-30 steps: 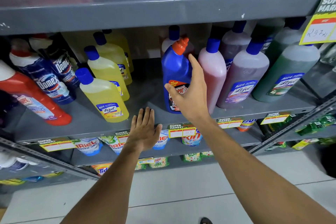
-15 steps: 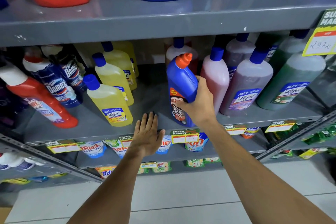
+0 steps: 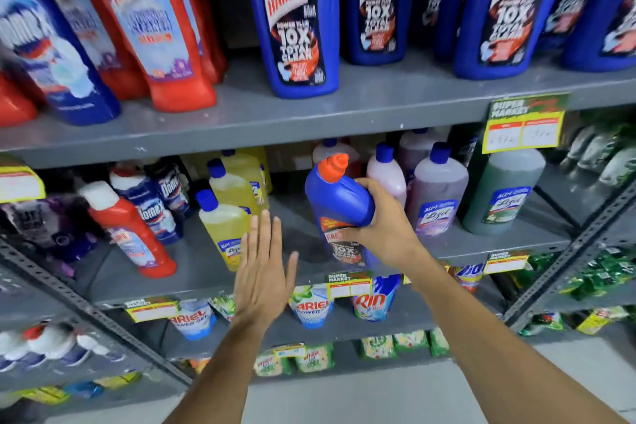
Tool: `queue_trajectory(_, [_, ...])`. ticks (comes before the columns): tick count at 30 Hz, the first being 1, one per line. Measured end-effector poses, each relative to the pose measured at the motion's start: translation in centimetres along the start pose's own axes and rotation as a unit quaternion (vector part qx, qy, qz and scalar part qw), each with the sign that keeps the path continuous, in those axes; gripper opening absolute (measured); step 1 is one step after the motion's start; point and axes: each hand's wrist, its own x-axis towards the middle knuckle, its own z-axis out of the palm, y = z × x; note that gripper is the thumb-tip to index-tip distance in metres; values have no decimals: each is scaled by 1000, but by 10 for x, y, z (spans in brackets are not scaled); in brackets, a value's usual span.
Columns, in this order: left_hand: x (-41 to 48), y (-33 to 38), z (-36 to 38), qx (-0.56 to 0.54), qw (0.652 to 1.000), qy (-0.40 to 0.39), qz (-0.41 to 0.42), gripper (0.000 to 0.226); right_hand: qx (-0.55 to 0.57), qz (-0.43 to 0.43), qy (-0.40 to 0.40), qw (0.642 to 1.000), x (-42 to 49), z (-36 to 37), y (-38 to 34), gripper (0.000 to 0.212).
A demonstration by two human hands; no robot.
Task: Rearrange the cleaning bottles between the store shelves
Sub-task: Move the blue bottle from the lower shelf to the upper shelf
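Head cam: right hand is wrapped round the waist of a blue Harpic bottle mid-frame, tilted, its base apparently just clear of the middle shelf. Left hand is flat, fingers spread, holding nothing. I'd say the move is barely started, its likely spot being the gap among the glossy blue Harpic row on the upper shelf. Hard moulded plastic, ribbed orange cap, painted grey steel.

Blue bottle with orange cap, yellow bottles with blue caps, grey shelf.
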Motion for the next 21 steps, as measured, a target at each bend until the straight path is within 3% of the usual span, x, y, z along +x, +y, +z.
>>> queue_trajectory(5, [9,13,-77,-43,992,117,-25,67,-7,-50,-20,999,-10,-35,-71,81])
queue_trajectory(11, [36,34,-156,-43,984,173,6,64,51,-83,-41,994,-18,-83,-173,78])
queue_trajectory(15, [71,44,-193,-27,987,154,37,64,57,-127,-29,990,-7,-112,-227,68])
queue_trajectory(21, [111,51,-199,-3,1000,24,-11,69,47,-147,40,987,35,-147,-255,71])
